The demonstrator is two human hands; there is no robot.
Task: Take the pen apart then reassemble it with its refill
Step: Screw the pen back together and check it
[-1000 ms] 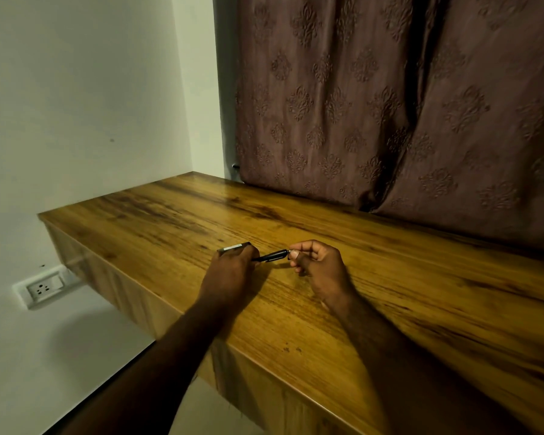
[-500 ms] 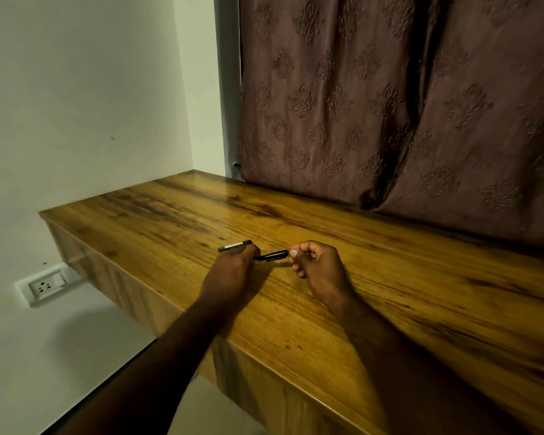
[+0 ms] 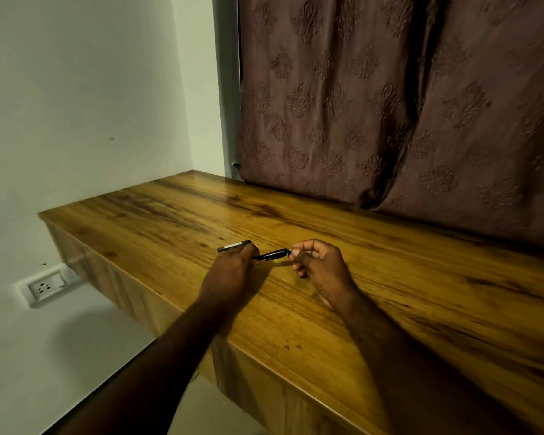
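Pen [image 3: 270, 254] barrel runs left-right just above the wooden desk [image 3: 421, 293], left hand [image 3: 230, 271] gripping its left end, right hand [image 3: 319, 266] pinching the right tip, so parts probably separate sideways.

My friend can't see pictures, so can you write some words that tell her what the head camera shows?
Two bare hands hold a dark pen between them just above a wooden table: the left hand grips one end, the right hand pinches the other. A grey pen piece shows just beyond the left hand. A brown patterned curtain hangs behind.
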